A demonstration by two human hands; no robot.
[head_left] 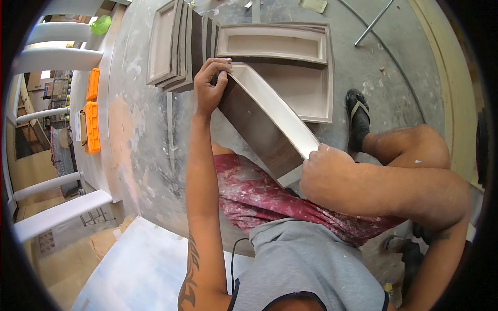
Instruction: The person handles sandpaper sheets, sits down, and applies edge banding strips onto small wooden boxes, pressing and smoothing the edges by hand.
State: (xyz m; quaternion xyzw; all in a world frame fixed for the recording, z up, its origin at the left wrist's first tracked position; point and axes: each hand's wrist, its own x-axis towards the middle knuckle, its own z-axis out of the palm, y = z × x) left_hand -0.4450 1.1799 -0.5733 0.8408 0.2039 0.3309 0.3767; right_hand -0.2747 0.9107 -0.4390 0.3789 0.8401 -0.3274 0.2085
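Note:
A long, shallow wooden box (254, 124) like a drawer stands tilted over my lap, its dark brown side toward me and its pale inside showing along the top. My left hand (210, 85) grips its far left corner, fingers curled over the edge. At the near right end my right hand (327, 171) is closed on the other corner, with most of its fingers hidden. Just beyond, a similar box with a pale recess (272, 44) lies across a wider shallow tray (330, 93). To their left leans a stack of pale framed pieces (168, 46).
Grey, paint-stained floor (150, 135) surrounds me. A thin metal rod (374, 23) and a dark cable (399, 62) lie at the far right. White slatted framing (62, 212) and orange plastic cases (91, 127) are on the left. A pale sheet (135, 269) lies at lower left.

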